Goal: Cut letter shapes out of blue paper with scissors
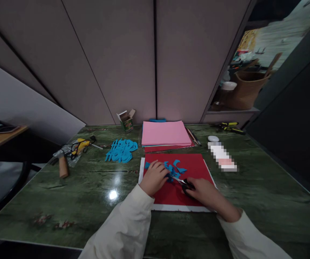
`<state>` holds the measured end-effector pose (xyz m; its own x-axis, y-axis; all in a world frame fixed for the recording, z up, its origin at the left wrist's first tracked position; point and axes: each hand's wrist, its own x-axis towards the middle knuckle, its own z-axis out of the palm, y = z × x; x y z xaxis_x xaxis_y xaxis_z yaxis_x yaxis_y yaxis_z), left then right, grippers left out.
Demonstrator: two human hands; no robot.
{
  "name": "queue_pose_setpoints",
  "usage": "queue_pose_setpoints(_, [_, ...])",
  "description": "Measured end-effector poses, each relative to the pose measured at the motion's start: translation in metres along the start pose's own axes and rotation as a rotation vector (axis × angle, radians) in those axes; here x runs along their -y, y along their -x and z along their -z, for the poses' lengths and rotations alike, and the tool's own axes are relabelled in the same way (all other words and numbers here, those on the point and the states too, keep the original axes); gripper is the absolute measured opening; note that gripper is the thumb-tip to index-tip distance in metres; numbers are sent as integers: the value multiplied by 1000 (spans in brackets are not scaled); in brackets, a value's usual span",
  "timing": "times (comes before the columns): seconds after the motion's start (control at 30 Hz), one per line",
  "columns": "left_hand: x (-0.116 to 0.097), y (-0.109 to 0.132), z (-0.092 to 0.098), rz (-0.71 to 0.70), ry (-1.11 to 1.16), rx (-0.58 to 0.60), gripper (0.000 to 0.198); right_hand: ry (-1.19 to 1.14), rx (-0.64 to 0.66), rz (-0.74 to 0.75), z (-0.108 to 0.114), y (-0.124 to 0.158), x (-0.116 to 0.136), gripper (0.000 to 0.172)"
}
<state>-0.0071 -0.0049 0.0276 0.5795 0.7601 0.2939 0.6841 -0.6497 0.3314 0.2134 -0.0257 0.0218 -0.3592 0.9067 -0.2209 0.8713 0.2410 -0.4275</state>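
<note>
My right hand (203,192) is wrapped round the black handles of a pair of scissors (181,180). The blades point left, toward the fingertips of my left hand (155,177). Those fingers are bent over a piece of blue paper, mostly hidden beneath them, and the blade tips reach it. Small blue paper scraps (180,169) lie just beyond the blades, some curved. Under both hands is a red sheet (182,198), resting on a slightly larger white sheet (176,208).
Blue cut-out letters (121,151) lie to the left. Behind are a pink paper stack (165,133), pencils (194,136) and a small opened box (127,122). Pliers (229,127) and a round white object (213,139) sit at right. A yellow-handled tool (81,145) lies far left.
</note>
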Motion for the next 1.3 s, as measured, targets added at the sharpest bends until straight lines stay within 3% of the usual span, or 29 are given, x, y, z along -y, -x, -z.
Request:
queue_pose_setpoints(0.23, [5,2,-7,93,66,-25,22,17,-103,27,2,1,3,25])
queue_pose_setpoints(0.43, [5,0,0,340,524,-248,25,-162,-196,76,12,4,6,23])
queue_pose_setpoints(0.53, [3,-2,6,411,762,-350,24,-348,-158,87,16,5,11,23])
queue_pose_setpoints(0.67, [2,-5,10,445,960,-384,19,-565,-55,124,11,5,17,24])
queue_pose_setpoints(1.0, [3,-5,3,565,1056,-441,19,-638,63,150,7,7,21,27])
queue_pose_setpoints(1.3, [9,-4,-2,620,1094,-414,21,-603,82,97,9,7,18,30])
